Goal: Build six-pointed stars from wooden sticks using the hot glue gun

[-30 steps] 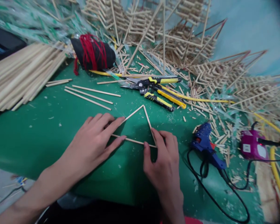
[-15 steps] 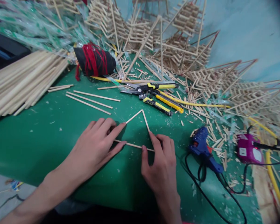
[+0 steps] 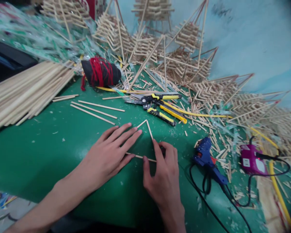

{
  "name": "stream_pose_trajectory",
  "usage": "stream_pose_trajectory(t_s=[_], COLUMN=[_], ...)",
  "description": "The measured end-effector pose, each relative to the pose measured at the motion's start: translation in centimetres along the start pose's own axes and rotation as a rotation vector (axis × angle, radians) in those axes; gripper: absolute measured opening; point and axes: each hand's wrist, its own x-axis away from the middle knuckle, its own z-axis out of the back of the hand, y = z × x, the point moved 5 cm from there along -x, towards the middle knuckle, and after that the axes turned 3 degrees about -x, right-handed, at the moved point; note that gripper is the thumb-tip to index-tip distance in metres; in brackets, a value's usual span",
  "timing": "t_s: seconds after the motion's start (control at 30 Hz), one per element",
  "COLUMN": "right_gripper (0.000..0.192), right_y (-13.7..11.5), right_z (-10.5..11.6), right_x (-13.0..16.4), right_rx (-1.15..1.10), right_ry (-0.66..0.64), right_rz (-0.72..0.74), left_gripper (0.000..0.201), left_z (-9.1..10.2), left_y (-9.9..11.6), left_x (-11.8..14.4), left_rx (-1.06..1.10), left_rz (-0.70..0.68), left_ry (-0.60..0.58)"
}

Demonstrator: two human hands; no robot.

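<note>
At centre, the left hand, spread without grip, lies over a thin pale wooden-stick triangle. The half-curled right hand holds its right corner, probably for steadiness.

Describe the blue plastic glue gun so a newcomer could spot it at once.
On the green table, find the person's bare right hand. To the right of it lies the blue plastic glue gun. Its pistol shape and orange trigger set it apart from the boxy purple device farther right.
</note>
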Motion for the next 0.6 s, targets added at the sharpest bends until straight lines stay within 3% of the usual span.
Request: stream_pose_trajectory(t_s=[0.43, 0.6], right_gripper=[0.045, 0.049], right_y=[-0.1, 0.0], right_z=[-0.5, -0.3], right_x=[0.1, 0.0], right_rx=[-0.008, -0.042], right_ry=[0.011, 0.023], right_rz=[-0.003, -0.014], left_gripper=[0.047, 0.049], left_z=[-0.8, 0.3], left_y=[0.2, -0.2], left_x=[0.2, -0.6], left_rx=[0.034, 0.090], left_rz=[-0.011, -0.009], left_ry=[0.018, 0.032])
